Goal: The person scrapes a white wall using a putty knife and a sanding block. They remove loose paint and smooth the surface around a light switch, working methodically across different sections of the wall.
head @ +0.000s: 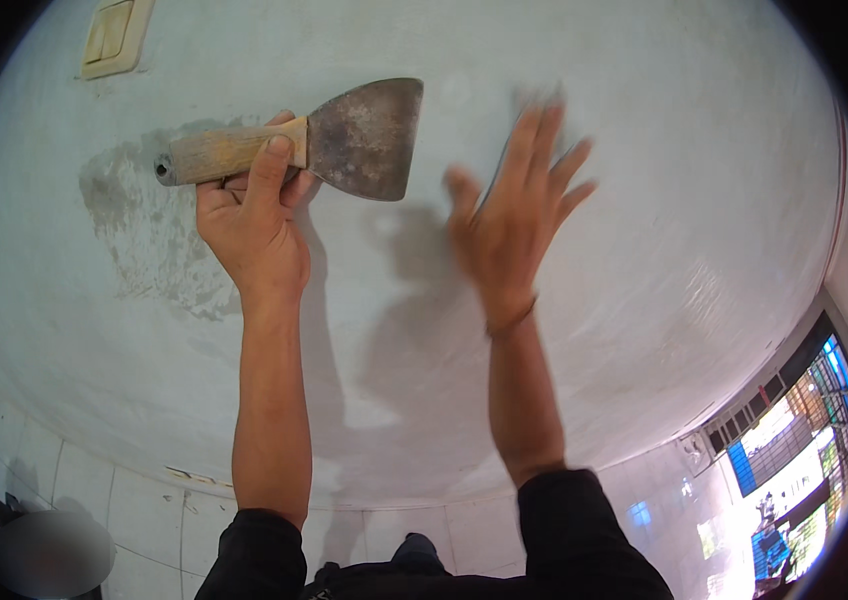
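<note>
My left hand (263,217) grips a putty knife by its wooden handle (218,154), thumb on top. The wide, stained metal blade (371,139) points to the right in front of the wall. My right hand (518,202) is raised before the wall, fingers spread and blurred, with nothing in it. Whether its fingertips touch the wall I cannot tell. Behind and left of my left hand, the pale painted wall (656,187) carries a rough grey patch (113,187) with the paint gone or uneven.
A cream double light switch (110,37) sits on the wall at upper left. White floor tiles (143,510) run along the wall's foot. At lower right stands a bright barred window or doorway (799,450). A blurred round area covers something at lower left.
</note>
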